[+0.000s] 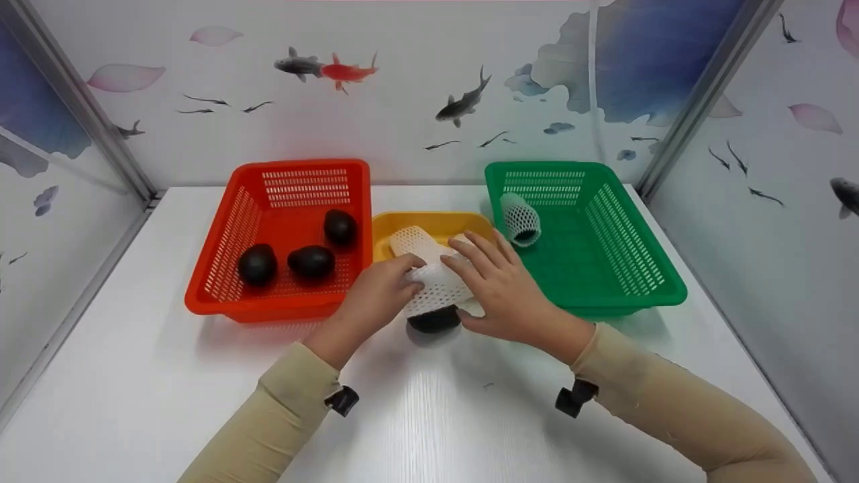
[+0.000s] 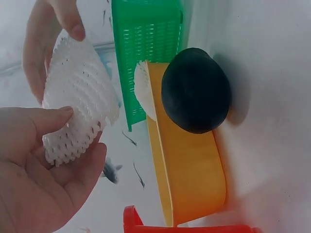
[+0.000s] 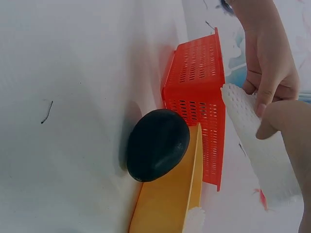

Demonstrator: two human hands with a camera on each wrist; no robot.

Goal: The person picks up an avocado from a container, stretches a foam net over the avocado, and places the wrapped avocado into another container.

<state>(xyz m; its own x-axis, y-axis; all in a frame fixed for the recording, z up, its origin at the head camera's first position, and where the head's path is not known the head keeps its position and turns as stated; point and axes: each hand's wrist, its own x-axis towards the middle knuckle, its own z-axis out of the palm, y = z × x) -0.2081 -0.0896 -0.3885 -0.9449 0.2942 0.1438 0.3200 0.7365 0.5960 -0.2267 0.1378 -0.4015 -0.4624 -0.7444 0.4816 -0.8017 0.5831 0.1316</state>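
Both hands hold a white foam net sleeve [image 1: 439, 287] above the table, in front of a yellow bin. My left hand [image 1: 376, 295] pinches its left end, thumb on the near face in the left wrist view. At the other end, my right hand [image 1: 507, 292] grips the net between thumb and fingers. Below the net, a dark avocado [image 1: 435, 320] rests on the table, apart from both hands; the wrist views show it whole. Another foam net [image 1: 411, 240] lies in the yellow bin [image 1: 384, 225], partly hidden by the hands.
On the left stands a red basket [image 1: 208, 305] with three dark avocados [image 1: 313, 261]. A green basket [image 1: 637, 300] on the right holds a net-wrapped dark fruit [image 1: 521, 220]. Printed wall panels [image 1: 402, 134] enclose the table's back and sides.
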